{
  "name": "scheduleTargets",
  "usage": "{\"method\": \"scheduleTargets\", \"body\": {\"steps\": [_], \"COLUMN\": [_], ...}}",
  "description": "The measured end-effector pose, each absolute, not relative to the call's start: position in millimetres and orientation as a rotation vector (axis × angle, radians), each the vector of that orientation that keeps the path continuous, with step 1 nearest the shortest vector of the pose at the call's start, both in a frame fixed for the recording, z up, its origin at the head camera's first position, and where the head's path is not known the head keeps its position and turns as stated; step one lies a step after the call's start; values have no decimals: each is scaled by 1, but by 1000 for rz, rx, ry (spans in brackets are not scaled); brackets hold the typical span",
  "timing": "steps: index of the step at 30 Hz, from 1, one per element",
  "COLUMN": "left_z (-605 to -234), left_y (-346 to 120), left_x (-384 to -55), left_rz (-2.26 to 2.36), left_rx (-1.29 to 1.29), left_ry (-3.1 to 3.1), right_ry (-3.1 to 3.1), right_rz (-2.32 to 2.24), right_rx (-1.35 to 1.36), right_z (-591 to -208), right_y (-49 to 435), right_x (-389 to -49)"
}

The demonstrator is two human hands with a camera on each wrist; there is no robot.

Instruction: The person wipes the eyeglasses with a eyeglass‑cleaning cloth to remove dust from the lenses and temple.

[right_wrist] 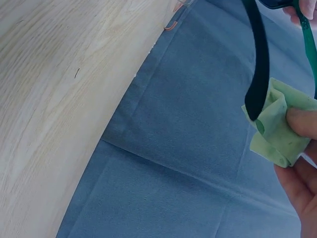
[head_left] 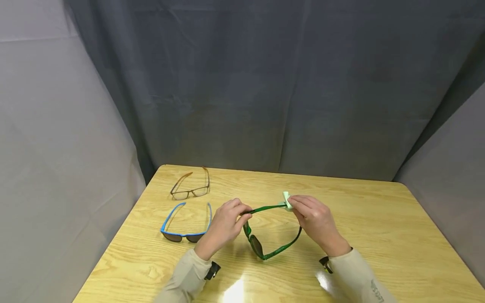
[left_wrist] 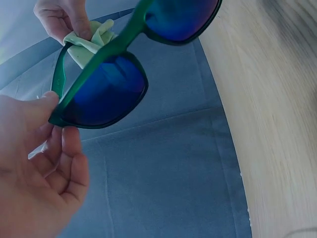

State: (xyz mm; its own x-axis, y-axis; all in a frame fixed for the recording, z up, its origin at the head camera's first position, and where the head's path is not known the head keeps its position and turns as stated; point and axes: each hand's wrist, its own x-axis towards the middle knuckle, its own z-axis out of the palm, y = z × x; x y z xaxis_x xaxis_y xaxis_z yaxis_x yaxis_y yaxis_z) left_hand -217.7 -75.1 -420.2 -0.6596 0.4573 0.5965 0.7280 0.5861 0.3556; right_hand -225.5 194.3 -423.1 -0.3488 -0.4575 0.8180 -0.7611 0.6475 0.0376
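Note:
A pair of green-framed sunglasses (head_left: 281,249) with dark lenses is held up over the table between both hands. My left hand (head_left: 227,224) pinches the frame at the corner where one temple meets the front; the left wrist view shows thumb and fingers on that corner of the sunglasses (left_wrist: 106,91), whose lenses look blue. With my right hand (head_left: 316,219) I pinch a folded pale green cloth (head_left: 286,200) around the far end of that same temple. In the right wrist view the cloth (right_wrist: 280,126) is bunched between thumb and fingers, and the other temple's dark tip overlaps it.
Blue-framed sunglasses (head_left: 184,234) lie with temples spread on the wooden table (head_left: 379,219), left of my left hand. Behind them lie thin-rimmed eyeglasses (head_left: 190,192) with brownish temple tips. A dark grey curtain (head_left: 265,92) hangs beyond the table's back edge.

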Motion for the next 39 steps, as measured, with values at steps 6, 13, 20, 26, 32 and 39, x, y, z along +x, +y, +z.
{"method": "scheduleTargets", "body": {"steps": [6, 13, 20, 26, 32, 39], "left_z": [-422, -422, -425, -431, -437, -446], "left_y": [-77, -78, -84, -92, -93, -92], "left_x": [-218, -220, -220, -219, -221, -227], "left_rz": [-836, -854, -898, -895, -864, -855], "left_rx": [-946, -942, -837, -617, -446, -332], "left_ry": [-2393, -2402, -2520, -2697, -2802, -2824], "right_ry": [-2067, -2002, -2102, -2192, -2312, -2728], "right_rz": [451, 442, 441, 484, 476, 466], "right_rx": [951, 971, 848, 699, 622, 561], "right_z": [-425, -425, -426, -433, -442, -448], "right_y": [198, 204, 227, 248, 264, 283], "right_x": [-227, -229, -226, -220, -213, -205]}}
